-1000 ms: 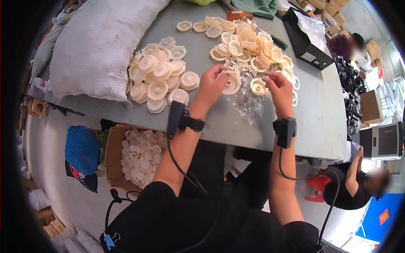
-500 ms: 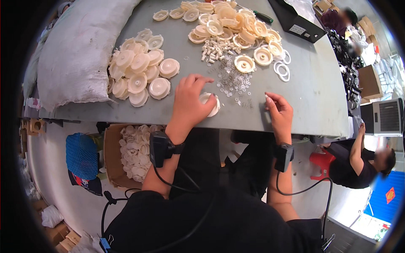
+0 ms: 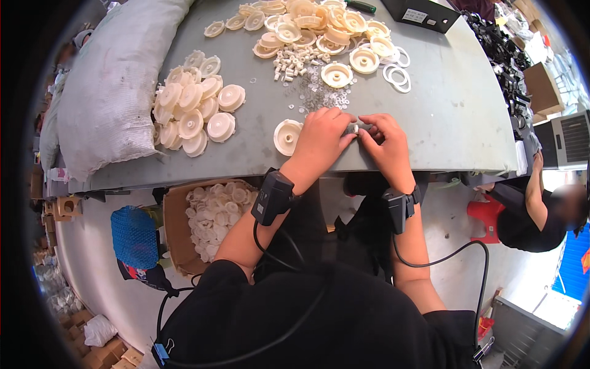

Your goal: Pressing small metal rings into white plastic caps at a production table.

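My left hand (image 3: 321, 136) and my right hand (image 3: 385, 139) meet near the front edge of the grey table (image 3: 467, 123), fingertips pinched together on a small white plastic piece (image 3: 354, 128). A cream round plastic disc (image 3: 287, 136) lies flat just left of my left hand, partly under its wrist side. A scatter of small clear washers (image 3: 319, 92) and short white cylinders (image 3: 295, 61) lies just beyond my fingers. Both wrists carry black strapped devices with cables.
A stack of cream discs (image 3: 193, 111) sits at left beside a big grey sack (image 3: 107, 92). More discs (image 3: 307, 21) and white rings (image 3: 396, 74) lie farther back. A cardboard box of discs (image 3: 212, 215) stands under the table. Another person (image 3: 541, 209) sits at right.
My hands pulled back from the pile to the table's front edge and came together on the small white piece. The disc now lies beside my left hand.
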`<state>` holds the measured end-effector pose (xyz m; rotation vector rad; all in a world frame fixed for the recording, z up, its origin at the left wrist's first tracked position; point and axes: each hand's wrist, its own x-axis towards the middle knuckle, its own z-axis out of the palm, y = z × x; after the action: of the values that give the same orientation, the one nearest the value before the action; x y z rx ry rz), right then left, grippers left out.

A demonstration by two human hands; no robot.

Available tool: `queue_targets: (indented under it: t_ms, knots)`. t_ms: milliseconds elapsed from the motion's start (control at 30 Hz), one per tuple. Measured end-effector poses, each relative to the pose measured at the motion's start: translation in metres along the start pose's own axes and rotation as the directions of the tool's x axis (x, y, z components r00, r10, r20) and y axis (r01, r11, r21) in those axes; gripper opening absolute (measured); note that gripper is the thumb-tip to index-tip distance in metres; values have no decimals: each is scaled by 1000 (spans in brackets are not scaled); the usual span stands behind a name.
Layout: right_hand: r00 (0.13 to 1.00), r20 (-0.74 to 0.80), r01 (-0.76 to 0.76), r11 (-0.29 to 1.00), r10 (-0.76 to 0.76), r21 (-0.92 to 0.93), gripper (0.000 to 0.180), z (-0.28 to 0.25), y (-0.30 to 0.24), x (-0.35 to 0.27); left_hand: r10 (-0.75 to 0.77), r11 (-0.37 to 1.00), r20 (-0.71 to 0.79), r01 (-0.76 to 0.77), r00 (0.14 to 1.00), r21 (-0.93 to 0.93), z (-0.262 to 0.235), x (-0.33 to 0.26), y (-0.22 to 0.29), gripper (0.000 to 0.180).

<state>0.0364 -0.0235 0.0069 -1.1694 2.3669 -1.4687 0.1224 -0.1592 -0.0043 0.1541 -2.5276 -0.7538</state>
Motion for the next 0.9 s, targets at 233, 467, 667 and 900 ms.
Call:
queue_targets:
  t_ms: [233,467,667,900]
  knots:
    - [1000,2,11,1000,-11,-20,18,5,6,-3,30,997,43,-27,999,-71,-10,-2,2,25]
    - [995,-6,95,990,-96,-101,15,5,8,-1,-7,993,40,11,999,-117,-9,1,0,21]
    - [997,-76,1,1000,1,29,11,7,7,10,-3,989,-10,1,1000,-148,-16,11,-1,21]
    - [975,-132,-135,949,178,286,10,4,18,-2,-3,972,-24,-3,1000,-237,-10,3,2,24]
